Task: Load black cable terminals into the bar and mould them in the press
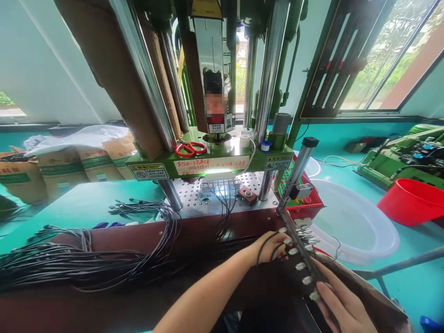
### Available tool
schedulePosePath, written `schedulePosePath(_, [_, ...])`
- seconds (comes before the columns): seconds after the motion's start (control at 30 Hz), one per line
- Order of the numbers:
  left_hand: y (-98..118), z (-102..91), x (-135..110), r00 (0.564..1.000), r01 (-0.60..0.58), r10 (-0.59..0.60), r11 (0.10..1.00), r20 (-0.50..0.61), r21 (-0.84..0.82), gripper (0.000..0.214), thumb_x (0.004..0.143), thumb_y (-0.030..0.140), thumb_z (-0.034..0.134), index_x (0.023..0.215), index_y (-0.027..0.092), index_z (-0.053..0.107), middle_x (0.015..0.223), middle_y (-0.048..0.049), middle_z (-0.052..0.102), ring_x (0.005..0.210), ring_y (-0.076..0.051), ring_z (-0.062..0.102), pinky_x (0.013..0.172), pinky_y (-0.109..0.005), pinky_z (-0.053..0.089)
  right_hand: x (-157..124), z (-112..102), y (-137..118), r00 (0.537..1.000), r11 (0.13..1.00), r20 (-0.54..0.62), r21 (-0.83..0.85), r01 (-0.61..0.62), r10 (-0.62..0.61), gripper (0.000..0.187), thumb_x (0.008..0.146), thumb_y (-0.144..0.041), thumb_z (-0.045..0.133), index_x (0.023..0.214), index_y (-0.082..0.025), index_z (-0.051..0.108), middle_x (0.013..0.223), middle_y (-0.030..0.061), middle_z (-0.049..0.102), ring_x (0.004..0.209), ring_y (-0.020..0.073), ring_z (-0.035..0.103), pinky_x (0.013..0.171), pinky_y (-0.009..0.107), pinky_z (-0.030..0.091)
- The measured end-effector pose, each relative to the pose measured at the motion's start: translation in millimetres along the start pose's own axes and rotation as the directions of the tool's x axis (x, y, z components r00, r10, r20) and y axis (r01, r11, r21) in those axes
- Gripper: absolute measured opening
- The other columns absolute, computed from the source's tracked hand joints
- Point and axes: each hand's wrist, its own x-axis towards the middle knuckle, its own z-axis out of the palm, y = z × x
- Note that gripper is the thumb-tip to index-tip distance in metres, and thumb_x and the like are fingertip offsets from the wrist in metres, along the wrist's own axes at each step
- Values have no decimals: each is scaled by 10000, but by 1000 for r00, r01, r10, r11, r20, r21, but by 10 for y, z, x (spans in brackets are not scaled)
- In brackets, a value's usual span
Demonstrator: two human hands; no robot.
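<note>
My left hand [272,247] is closed on thin black wires [268,240] next to a dark moulded runner strip [301,252] with several small grey connector pieces along it. My right hand [342,303] grips the near end of that strip at the lower right. The strip runs diagonally up towards a metal lever [296,173] on the green vertical moulding machine [208,162]. Under the machine head, a mould [219,188] sits on the perforated plate with black wires running out of it.
A big bundle of black wires [86,259] lies across the brown bench on the left. Red scissors [190,148] rest on the machine. A clear basin [354,222] and a red basin [411,201] stand at right; paper sacks [62,169] at left.
</note>
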Motion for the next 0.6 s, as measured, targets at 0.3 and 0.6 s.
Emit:
schedulePosePath(0.3, [-86, -674, -886, 963, 214, -217, 976, -159, -39, 242, 718, 168, 403, 918, 148, 538, 852, -43, 588, 548, -87, 566, 493, -198, 436, 657, 220, -25, 899, 984, 421, -167, -54, 121, 638, 826, -531, 370, 1299, -105, 325, 445, -100, 347, 286, 27, 226, 294, 146, 132])
schedulePosePath(0.6, [47, -1106, -963, 699, 289, 29, 903, -715, 319, 238, 767, 271, 436, 958, 190, 553, 810, -20, 600, 714, -142, 541, 689, -252, 415, 1022, 258, -41, 849, 507, 433, -681, 528, -303, 353, 818, -407, 403, 1026, -225, 621, 579, 52, 618, 544, 223, 611, 505, 301, 473])
